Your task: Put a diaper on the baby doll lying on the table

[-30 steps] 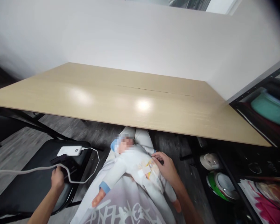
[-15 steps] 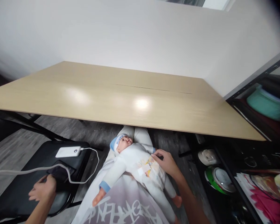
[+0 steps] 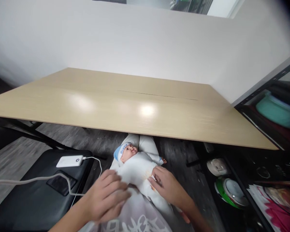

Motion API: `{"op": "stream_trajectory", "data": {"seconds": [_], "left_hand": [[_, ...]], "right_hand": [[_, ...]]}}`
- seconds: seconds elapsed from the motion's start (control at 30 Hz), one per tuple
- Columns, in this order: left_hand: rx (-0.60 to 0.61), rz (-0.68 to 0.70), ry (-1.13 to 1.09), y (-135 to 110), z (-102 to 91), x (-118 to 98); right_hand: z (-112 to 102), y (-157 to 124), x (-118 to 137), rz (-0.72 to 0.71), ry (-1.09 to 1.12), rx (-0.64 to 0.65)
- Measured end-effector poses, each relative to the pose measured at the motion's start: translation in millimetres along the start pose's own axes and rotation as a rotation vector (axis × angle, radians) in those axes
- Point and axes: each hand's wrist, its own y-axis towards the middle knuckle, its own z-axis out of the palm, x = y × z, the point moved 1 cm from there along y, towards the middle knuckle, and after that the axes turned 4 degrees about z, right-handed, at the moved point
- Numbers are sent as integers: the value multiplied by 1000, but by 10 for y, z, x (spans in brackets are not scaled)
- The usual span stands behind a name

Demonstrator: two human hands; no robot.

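Note:
A baby doll (image 3: 131, 169) in a white suit and a blue-and-white cap (image 3: 120, 151) lies on its back across my lap, head toward the table. A diaper with an orange print (image 3: 148, 174) shows at its waist, partly hidden by my right hand. My right hand (image 3: 164, 185) rests there, thumb and fingers pinched together at the diaper's front. Over the near side of my lap hovers my left hand (image 3: 108, 195), slightly blurred, its fingers loosely curled with nothing visible in them. It hides the doll's near arm.
A light wooden table (image 3: 111, 109) spans the space ahead. To the left, a black chair (image 3: 21, 193) holds a white power bank (image 3: 69, 161), a dark phone (image 3: 61, 182) and a cable (image 3: 33, 180). On the right stands a dark shelf with a green-rimmed container (image 3: 229, 192) and a teal basin (image 3: 277, 109).
My left hand has left the phone on the chair and moved right, over my lap beside the doll. My right hand has shifted slightly down and left over the diaper.

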Motion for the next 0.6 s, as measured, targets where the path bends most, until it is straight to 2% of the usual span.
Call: {"op": "stream_trajectory", "data": {"seconds": [0.03, 0.07, 0.17, 0.2, 0.27, 0.37, 0.47, 0.53, 0.6], "left_hand": [[48, -4, -40, 155, 173, 154], [31, -59, -115, 306, 338, 305], [14, -435, -345, 663, 781, 707], [40, -512, -386, 747, 902, 808], [122, -555, -402, 876, 1091, 960], [270, -480, -397, 1033, 1279, 1061], [481, -346, -396, 1215, 1497, 1026], [732, -210, -375, 1358, 1757, 939], [1064, -96, -352, 1497, 2103, 816]], "right_hand": [[20, -27, 98, -40, -5, 25], [37, -45, 173, -91, 3, 68], [45, -38, 241, -233, 50, 171], [34, -13, 212, -247, 53, 155], [-3, 55, 102, -225, 30, 85], [-110, 90, -90, -133, -12, 38], [-309, -77, -249, 55, 1, 80], [-440, -284, -367, 233, 100, 143], [-484, -506, -520, 404, 279, 242]]}}
